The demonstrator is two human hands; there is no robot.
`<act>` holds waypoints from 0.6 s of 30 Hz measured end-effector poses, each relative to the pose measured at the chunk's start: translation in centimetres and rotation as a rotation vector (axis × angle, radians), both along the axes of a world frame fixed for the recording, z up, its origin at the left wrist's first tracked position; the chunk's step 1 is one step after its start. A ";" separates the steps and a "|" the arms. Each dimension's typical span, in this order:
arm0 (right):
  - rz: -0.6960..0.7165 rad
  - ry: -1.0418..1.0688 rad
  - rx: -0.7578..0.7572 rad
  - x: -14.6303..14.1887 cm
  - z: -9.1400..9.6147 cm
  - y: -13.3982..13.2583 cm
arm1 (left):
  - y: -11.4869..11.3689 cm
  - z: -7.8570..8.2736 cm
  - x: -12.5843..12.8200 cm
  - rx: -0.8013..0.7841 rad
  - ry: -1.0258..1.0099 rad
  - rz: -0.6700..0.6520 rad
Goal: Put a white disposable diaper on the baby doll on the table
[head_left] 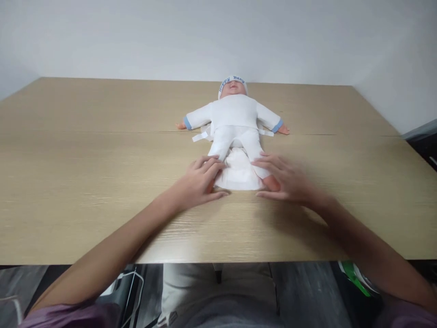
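A baby doll (235, 111) in a white outfit with blue cuffs and a lettered white cap (223, 84) lies on its back, arms spread, head away from me. Under its hips is an unfolded white diaper (241, 175); its front flap spreads toward me between the legs, and side tabs (204, 135) stick out at both sides. My left hand (203, 180) rests over the doll's lower leg on the left, fingers stretched and thumb apart. On the other leg, near the bare foot (271, 183), lies my right hand (287, 180), slightly blurred, also with fingers extended.
The wooden table (102, 182) has a seam running across it behind the doll's hips. A pale wall (170, 36) stands along its far edge. Below the near edge are a white cable (139, 284) at the left and a green-and-white object (357, 278) at the right.
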State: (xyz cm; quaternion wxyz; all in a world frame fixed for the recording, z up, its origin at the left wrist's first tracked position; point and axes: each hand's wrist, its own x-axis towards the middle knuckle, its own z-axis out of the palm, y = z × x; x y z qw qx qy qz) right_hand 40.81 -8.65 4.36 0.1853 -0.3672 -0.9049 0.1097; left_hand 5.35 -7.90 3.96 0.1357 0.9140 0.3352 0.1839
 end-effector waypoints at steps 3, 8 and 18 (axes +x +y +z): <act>-0.080 -0.065 0.095 -1.6 -1.0 -1.3 | -0.9 -0.7 1.5 0.084 0.037 0.111; -0.145 -0.017 0.139 -2.3 -1.5 0.0 | 0.5 0.5 2.0 0.035 -0.082 0.184; -0.363 0.647 -0.138 -4.6 1.5 14.0 | 14.0 3.8 2.6 -0.137 -0.427 0.325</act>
